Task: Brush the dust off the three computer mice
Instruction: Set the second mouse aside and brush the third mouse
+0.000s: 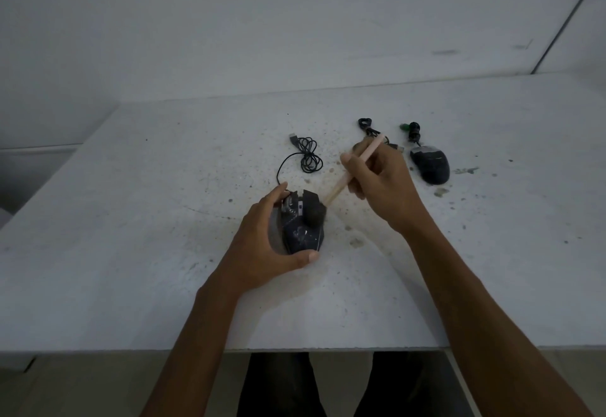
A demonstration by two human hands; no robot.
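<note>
Mouse (301,231) on table (131,220) | your left hand (262,252) grips its sides; your right hand (382,184) pinches the brush (340,184) handle; bristles touching its top | second mouse (429,165) lies apart, far right

Two bare forearms (196,334) reach forward from the bottom edge. The left hand (262,246) cups a black angular computer mouse (303,234) from its left side, fingers curled over the front, thumb along the near edge. The right hand (383,187), farther forward, grips a dark-bristled brush (347,174) by its pale pink stick handle.
</note>
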